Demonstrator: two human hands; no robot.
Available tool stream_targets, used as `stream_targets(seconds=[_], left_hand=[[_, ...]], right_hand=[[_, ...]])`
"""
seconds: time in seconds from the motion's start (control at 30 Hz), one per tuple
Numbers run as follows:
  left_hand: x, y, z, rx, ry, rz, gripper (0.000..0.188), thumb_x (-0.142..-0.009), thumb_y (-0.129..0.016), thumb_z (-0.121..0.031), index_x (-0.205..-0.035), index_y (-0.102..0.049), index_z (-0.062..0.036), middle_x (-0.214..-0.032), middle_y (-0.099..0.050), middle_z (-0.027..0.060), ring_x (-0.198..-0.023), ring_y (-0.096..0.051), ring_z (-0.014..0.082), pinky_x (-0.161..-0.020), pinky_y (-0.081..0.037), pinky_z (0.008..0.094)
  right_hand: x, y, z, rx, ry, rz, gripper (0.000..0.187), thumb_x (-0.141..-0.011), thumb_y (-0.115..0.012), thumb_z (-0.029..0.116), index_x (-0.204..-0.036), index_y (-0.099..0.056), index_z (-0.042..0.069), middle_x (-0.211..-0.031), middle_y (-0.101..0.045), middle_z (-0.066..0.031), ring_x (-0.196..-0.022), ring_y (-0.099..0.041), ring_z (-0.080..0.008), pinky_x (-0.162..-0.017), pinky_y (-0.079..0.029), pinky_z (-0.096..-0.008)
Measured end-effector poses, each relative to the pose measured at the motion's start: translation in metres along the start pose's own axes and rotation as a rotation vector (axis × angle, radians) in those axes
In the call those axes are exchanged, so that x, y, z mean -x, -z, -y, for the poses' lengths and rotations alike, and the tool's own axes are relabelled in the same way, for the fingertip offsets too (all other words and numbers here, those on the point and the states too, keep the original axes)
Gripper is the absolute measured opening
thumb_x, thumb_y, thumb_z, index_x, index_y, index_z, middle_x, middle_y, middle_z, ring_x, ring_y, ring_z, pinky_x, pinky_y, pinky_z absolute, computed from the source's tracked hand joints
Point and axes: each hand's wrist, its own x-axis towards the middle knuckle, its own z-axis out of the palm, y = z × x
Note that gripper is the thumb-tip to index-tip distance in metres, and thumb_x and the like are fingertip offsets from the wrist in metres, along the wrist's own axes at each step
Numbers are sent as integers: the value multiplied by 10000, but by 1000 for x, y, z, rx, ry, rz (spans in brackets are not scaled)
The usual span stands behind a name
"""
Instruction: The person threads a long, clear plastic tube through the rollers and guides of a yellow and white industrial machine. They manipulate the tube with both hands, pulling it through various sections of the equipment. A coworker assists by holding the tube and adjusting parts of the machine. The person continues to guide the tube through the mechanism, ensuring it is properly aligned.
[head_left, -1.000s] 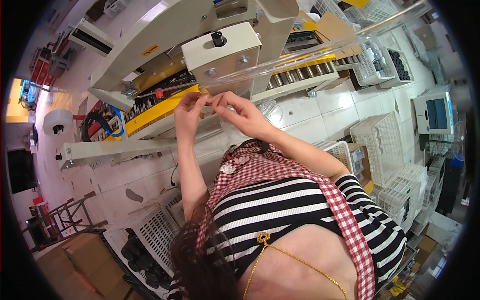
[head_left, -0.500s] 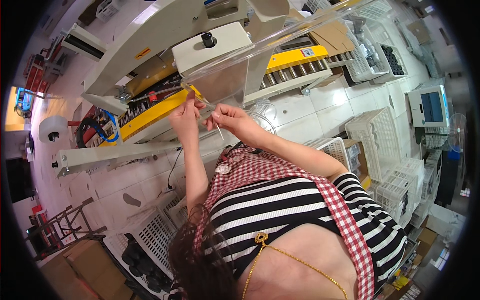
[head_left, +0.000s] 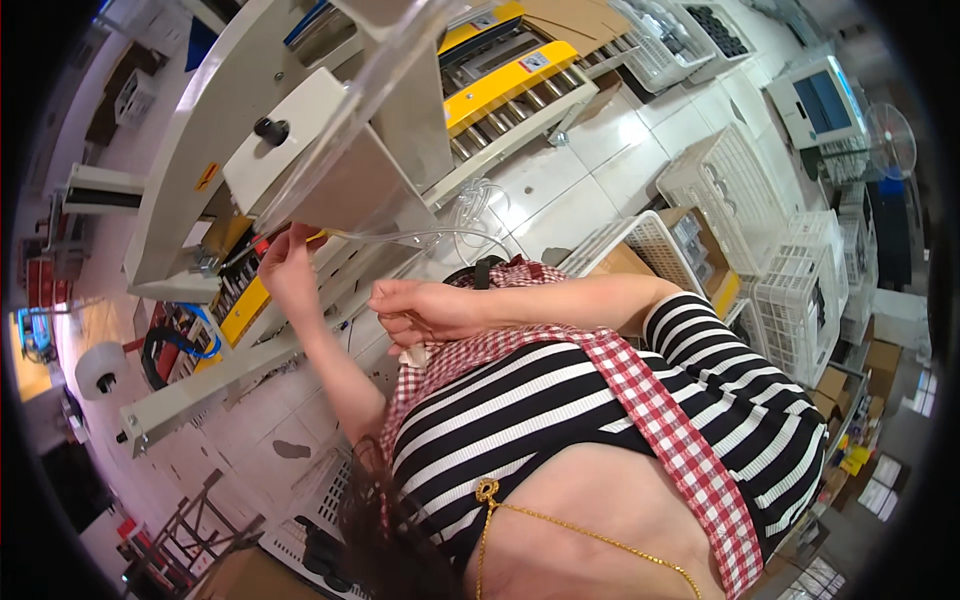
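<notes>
My left hand (head_left: 287, 272) is raised at the lower edge of a clear plastic panel (head_left: 350, 125) on the beige machine (head_left: 290, 110). Its fingers are pinched together at the end of a thin clear tube (head_left: 420, 233), which curves away to the right. My right hand (head_left: 415, 308) is curled closed in front of my red checked apron (head_left: 470, 350), below the tube. Whatever lies inside those fingers is hidden.
Beyond the hands runs a roller conveyor with yellow rails (head_left: 510, 90). A tangle of clear tubing (head_left: 478, 205) lies to the right. White plastic crates (head_left: 725, 200) stand on the right side, near a boxy device with a screen (head_left: 825, 100). A beige bar (head_left: 200, 395) juts out at left.
My view has turned, and the machine has shifted left in it. My right hand has drawn back from the left toward my body; the thin white piece below it no longer shows.
</notes>
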Motion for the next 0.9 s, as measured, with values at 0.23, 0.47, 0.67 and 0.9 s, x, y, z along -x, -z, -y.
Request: stream_targets(seconds=[0.23,0.47,0.67,0.9], left_hand=[[10,-2,-9,35,-90,-7,197,-859,-622,-174,-961,-640,-6,-793,-651,10,-653,-607,69,-485,-328,202],[20,-7,-15,37,-140,-48,220,-858,-624,-165,-997,-640,5,-805,-651,19,-665,-615,83,-505,-351,192],[27,-17,-26,51,-96,-102,233,-864,-609,-156,-1033,-645,1,-830,-667,29,-674,-626,90,-505,-353,190],[26,-15,-24,30,-138,-97,222,-870,-588,-131,-1037,-647,4,-842,-669,30,-691,-628,78,-500,-346,186]], right_hand=[[33,36,32,588,155,-354,318,-877,-543,433,-898,-588,119,-548,-395,55,-442,-354,-64,-401,-313,-217],[103,110,100,517,492,-947,387,-887,-528,452,-700,-451,123,-628,-422,43,-534,-385,-58,-460,-293,-197],[111,124,106,853,439,-898,290,-889,-549,323,-963,-657,64,-737,-611,-10,-563,-506,-80,-484,-399,-215],[69,190,63,1705,-195,-921,378,-797,-615,417,-1142,-613,262,-942,-661,-118,-881,-624,-316,-780,-493,-408]])
